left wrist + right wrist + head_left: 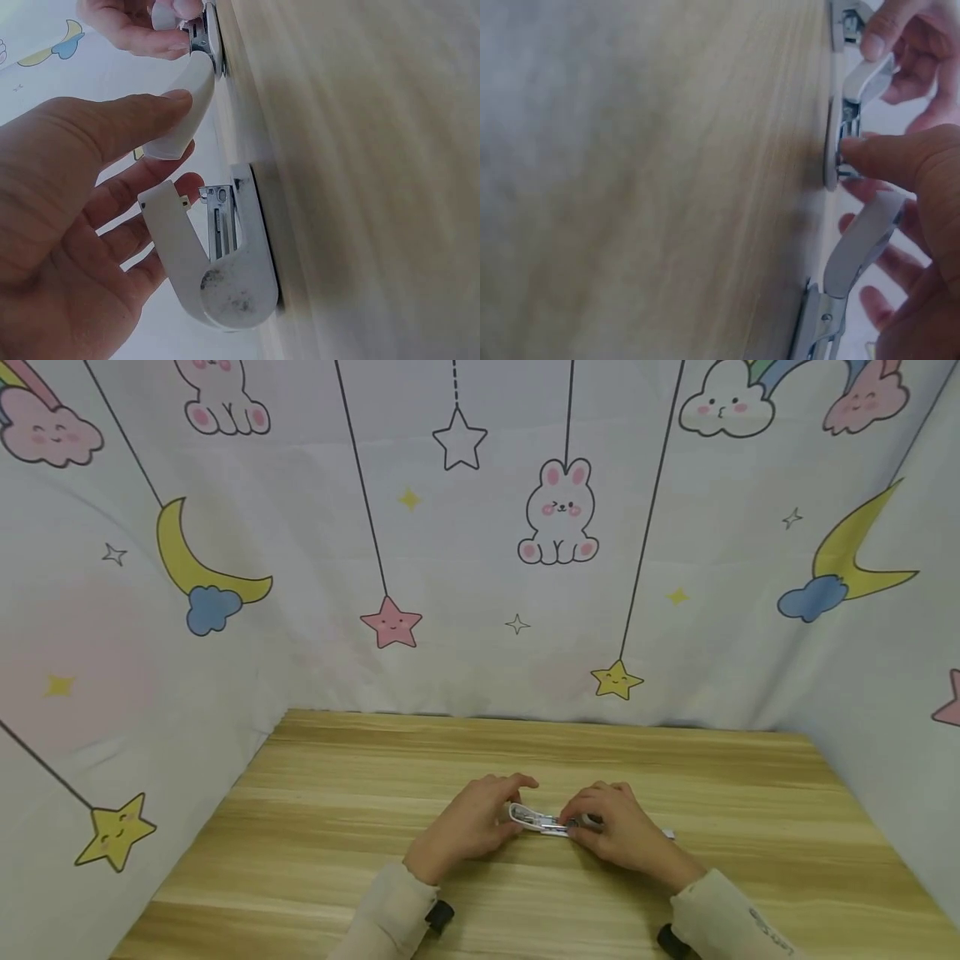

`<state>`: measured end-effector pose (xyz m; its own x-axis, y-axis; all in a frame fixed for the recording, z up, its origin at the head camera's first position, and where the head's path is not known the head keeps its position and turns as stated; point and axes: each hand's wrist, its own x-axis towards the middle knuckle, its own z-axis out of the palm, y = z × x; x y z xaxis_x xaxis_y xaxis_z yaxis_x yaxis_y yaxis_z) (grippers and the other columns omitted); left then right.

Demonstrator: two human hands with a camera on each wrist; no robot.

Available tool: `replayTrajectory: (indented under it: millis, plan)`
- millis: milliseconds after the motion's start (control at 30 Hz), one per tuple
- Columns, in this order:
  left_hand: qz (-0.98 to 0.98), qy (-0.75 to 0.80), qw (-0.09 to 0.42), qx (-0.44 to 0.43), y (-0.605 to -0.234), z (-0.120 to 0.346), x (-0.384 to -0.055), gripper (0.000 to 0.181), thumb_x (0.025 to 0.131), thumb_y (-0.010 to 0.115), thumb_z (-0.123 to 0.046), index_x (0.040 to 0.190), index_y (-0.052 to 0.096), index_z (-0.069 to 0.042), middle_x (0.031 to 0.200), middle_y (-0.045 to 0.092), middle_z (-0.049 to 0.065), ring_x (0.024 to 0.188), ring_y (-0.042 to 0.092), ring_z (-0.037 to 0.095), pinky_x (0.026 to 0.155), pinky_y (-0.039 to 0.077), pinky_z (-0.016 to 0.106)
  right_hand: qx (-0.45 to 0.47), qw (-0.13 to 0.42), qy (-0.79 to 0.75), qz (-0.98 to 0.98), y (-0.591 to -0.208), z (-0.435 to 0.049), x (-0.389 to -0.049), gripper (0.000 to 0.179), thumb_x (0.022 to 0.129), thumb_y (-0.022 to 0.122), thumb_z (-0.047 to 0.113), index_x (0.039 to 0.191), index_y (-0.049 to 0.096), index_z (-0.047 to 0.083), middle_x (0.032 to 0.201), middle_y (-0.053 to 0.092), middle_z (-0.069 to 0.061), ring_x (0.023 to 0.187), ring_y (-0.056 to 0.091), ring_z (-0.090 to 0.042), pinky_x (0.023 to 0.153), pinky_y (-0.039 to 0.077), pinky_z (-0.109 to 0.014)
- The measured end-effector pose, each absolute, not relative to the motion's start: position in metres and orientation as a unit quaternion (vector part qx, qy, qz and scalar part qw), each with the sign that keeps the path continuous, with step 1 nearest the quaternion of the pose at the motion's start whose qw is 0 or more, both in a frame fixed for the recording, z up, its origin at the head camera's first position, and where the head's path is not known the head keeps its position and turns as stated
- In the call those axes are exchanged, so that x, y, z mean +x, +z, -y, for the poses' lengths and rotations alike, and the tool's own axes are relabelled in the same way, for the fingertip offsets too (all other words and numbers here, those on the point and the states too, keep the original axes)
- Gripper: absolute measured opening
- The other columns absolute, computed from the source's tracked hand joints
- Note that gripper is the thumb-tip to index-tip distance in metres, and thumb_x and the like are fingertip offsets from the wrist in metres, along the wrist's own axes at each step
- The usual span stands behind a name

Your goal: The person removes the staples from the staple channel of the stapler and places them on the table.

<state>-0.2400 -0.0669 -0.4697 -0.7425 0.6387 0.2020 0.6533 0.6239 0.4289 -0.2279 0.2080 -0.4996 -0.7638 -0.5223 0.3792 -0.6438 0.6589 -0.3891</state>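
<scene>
A white stapler [553, 828] lies between the two hands, its top arm raised and the metal staple rail exposed. My left hand [480, 818] pinches the raised arm [866, 79] between thumb and index finger. At the other end, my right hand [622, 831] has its thumb on the metal rail and pinches there; its fingertips are partly hidden. Beneath the left palm, a second white stapler [240, 296] with dark smudges stands spread apart. Close to the right hand's lower fingers, a third white stapler [859, 247] also has its arm lifted.
The staplers are lined up across a wood-grain table [360, 760]. White curtains [480, 568] printed with stars, moons and rabbits enclose the back and both sides. Dark wrist bands [439, 916] sit at the sleeve cuffs.
</scene>
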Motion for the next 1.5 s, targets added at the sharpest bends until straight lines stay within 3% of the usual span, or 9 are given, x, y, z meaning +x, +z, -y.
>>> replayTrajectory:
  millis: [233, 533, 667, 1067, 1300, 1500]
  plan:
    - [0.897, -0.251, 0.019, -0.364, -0.468, 0.068, -0.239, 0.059, 0.093, 0.085, -0.014, 0.146, 0.059, -0.018, 0.106, 0.076, -0.001, 0.099, 0.068, 0.019, 0.094, 0.054, 0.036, 0.324, 0.151, 0.275, 0.893, -0.498, -0.205, -0.226, 0.024, 0.083, 0.090, 0.010, 0.095, 0.082, 0.029, 0.102, 0.081, 0.018, 0.100, 0.067, -0.004, 0.092, 0.039, -0.041]
    - [0.899, -0.247, 0.020, -0.360, -0.469, 0.069, -0.239, 0.060, 0.094, 0.084, -0.016, 0.147, 0.058, -0.020, 0.107, 0.077, -0.002, 0.098, 0.067, 0.017, 0.095, 0.054, 0.038, 0.314, 0.225, 0.305, 0.870, -0.495, -0.204, -0.223, 0.029, 0.083, 0.089, 0.002, 0.106, 0.079, 0.017, 0.103, 0.082, 0.007, 0.094, 0.075, -0.008, 0.088, 0.050, -0.037]
    - [0.899, -0.248, 0.023, -0.361, -0.469, 0.068, -0.240, 0.060, 0.094, 0.084, -0.015, 0.147, 0.058, -0.020, 0.106, 0.077, -0.002, 0.097, 0.066, 0.015, 0.095, 0.055, 0.038, 0.314, 0.243, 0.309, 0.864, -0.490, -0.202, -0.219, 0.036, 0.082, 0.089, -0.001, 0.110, 0.075, 0.017, 0.101, 0.082, 0.003, 0.092, 0.075, -0.009, 0.085, 0.052, -0.035]
    - [0.896, -0.251, 0.028, -0.365, -0.471, 0.069, -0.241, 0.060, 0.093, 0.085, -0.014, 0.147, 0.059, -0.017, 0.105, 0.077, -0.002, 0.097, 0.068, 0.020, 0.092, 0.054, 0.036, 0.316, 0.218, 0.279, 0.880, -0.487, -0.199, -0.193, 0.055, 0.076, 0.088, -0.007, 0.121, 0.065, 0.015, 0.098, 0.076, 0.008, 0.093, 0.067, -0.006, 0.086, 0.049, -0.034]
    - [0.900, -0.247, 0.021, -0.359, -0.472, 0.068, -0.242, 0.060, 0.093, 0.084, -0.013, 0.147, 0.058, -0.017, 0.105, 0.077, -0.002, 0.097, 0.068, 0.021, 0.093, 0.053, 0.036, 0.311, 0.220, 0.176, 0.908, -0.489, -0.196, -0.191, 0.056, 0.077, 0.090, 0.004, 0.126, 0.066, 0.019, 0.093, 0.072, 0.018, 0.096, 0.061, -0.007, 0.090, 0.040, -0.037]
    - [0.901, -0.248, 0.017, -0.357, -0.472, 0.068, -0.241, 0.060, 0.094, 0.083, -0.013, 0.148, 0.058, -0.018, 0.106, 0.076, -0.002, 0.100, 0.069, 0.022, 0.094, 0.054, 0.038, 0.287, 0.175, 0.116, 0.935, -0.488, -0.191, -0.192, 0.067, 0.078, 0.090, 0.011, 0.137, 0.061, 0.023, 0.092, 0.072, 0.021, 0.092, 0.052, -0.007, 0.087, 0.037, -0.034]
